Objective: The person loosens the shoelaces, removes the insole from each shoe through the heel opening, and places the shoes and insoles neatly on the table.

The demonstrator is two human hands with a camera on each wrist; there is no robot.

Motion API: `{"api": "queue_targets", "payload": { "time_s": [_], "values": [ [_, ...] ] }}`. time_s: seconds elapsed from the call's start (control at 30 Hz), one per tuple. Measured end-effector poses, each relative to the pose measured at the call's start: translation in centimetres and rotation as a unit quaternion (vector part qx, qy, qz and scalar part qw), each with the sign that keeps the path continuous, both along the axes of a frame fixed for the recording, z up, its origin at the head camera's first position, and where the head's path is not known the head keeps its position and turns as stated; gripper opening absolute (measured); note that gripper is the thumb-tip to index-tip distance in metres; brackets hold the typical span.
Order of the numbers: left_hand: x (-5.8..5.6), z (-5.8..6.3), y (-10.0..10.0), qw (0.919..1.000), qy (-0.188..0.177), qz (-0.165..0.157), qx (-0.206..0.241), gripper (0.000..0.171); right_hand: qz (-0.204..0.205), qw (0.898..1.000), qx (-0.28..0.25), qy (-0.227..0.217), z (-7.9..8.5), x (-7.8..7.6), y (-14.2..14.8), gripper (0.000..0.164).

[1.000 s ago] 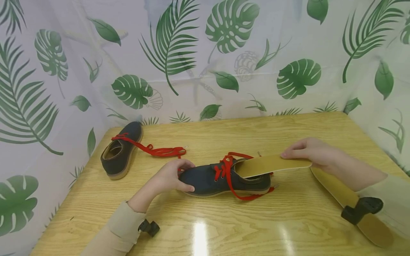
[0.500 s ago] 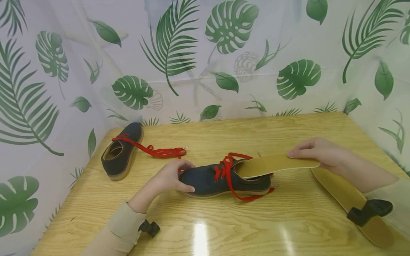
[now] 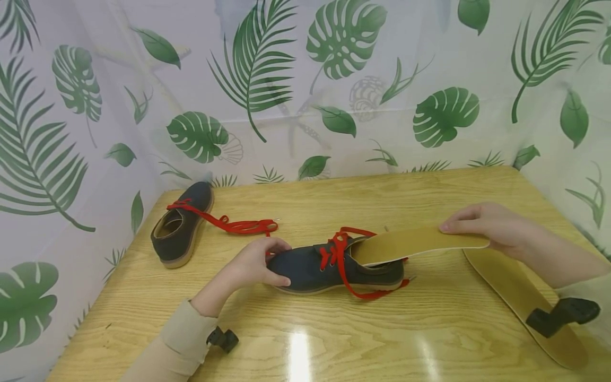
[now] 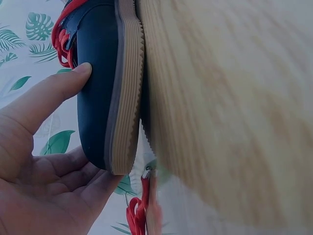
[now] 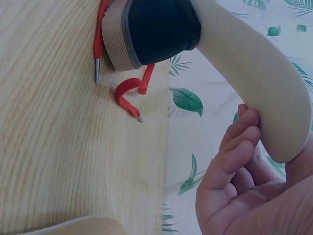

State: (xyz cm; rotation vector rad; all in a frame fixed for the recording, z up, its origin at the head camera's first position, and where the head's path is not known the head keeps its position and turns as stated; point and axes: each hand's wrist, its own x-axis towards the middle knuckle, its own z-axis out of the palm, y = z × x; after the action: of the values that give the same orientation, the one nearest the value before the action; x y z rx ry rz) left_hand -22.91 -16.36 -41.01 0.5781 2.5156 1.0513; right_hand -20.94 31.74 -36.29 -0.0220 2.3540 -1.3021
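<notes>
A dark navy shoe (image 3: 298, 268) with red laces (image 3: 340, 249) lies across the middle of the wooden table, toe to the left. My left hand (image 3: 250, 263) grips its toe, the thumb on the near side. A tan insole (image 3: 415, 243) slants up out of the shoe's opening, its front part hidden inside. My right hand (image 3: 498, 231) holds the insole's free heel end by its edges. In the right wrist view the insole's pale underside (image 5: 259, 78) shows, bent in a curve, with fingertips against one edge.
A second navy shoe (image 3: 179, 233) stands at the back left, its red lace (image 3: 243, 227) trailing right. Another tan insole (image 3: 511, 297) lies on the table (image 3: 353, 339) at the right, partly under my right forearm. Leaf-printed cloth (image 3: 296, 122) surrounds the table.
My right hand has moved to the right with the insole, so a longer part of it shows outside the shoe. The left hand and the shoe have stayed in place.
</notes>
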Motion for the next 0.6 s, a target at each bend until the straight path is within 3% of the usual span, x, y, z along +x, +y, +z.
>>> {"api": "queue_targets", "payload": {
  "time_s": [0.47, 0.6],
  "values": [
    [0.1, 0.0, 0.1, 0.9998, 0.011, 0.004, -0.019, 0.064, -0.001, 1.000, 0.007, -0.008, 0.4, 0.3, 1.0, 0.025],
    [0.0, -0.1, 0.1, 0.9997, 0.011, 0.006, -0.019, 0.064, 0.002, 1.000, 0.014, -0.007, 0.5, 0.4, 1.3, 0.032]
  ]
}}
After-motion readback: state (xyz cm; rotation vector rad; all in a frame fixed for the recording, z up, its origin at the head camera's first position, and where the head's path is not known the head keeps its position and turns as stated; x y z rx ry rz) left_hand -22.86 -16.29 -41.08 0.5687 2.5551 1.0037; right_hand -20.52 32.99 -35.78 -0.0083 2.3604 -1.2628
